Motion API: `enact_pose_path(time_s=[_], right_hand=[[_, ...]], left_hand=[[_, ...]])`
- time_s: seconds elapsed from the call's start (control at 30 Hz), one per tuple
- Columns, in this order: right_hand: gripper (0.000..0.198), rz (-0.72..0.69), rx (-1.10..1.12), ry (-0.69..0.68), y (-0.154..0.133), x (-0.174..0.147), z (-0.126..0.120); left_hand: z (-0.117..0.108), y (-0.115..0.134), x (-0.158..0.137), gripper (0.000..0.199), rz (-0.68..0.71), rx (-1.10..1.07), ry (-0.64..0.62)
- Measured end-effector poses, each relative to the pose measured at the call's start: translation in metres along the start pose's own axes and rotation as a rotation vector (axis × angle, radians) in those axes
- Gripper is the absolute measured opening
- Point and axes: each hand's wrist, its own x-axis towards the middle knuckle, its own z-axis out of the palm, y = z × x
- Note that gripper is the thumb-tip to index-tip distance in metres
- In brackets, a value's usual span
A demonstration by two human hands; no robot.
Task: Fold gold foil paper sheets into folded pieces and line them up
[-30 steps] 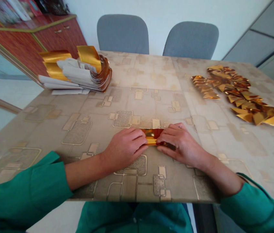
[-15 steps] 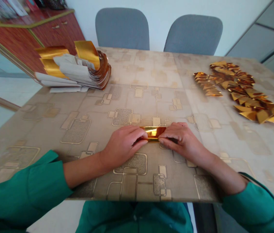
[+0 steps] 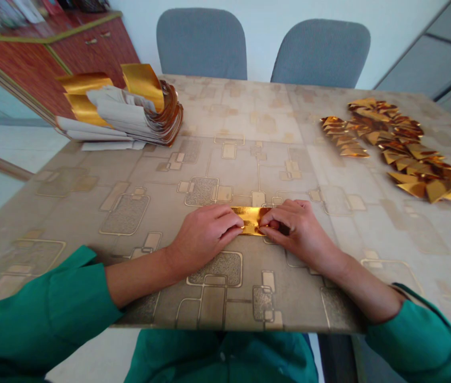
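Head view: left hand (image 3: pixel 205 234) and right hand (image 3: pixel 295 231) pinch the gold foil strip (image 3: pixel 251 219) between them, flat on the surface (image 3: pixel 225 138). Recommend pressing the crease evenly, edges aligned.

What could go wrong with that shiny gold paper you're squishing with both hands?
The gold paper is pinched between the left hand and the right hand flat on the table. The foil looks slippery, so it might slide and the fold come out crooked. Pressing hard could crease or tear it. A wide sleeve sweep might also scatter the folded gold pieces on the right.
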Motion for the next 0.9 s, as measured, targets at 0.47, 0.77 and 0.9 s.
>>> enact_pose_path(time_s=[0.47, 0.77, 0.9], right_hand=[[0.013, -0.041, -0.146, 0.047, -0.002, 0.000, 0.003], [0.018, -0.128, -0.352, 0.103, -0.013, 0.002, 0.002], [0.022, -0.166, -0.408, 0.096, -0.012, 0.001, 0.008]], left_hand=[[0.000, -0.001, 0.001, 0.021, 0.013, 0.065, -0.009], [-0.002, 0.007, 0.006, 0.027, 0.299, 0.300, -0.015], [-0.002, 0.008, 0.006, 0.031, 0.431, 0.316, -0.089]])
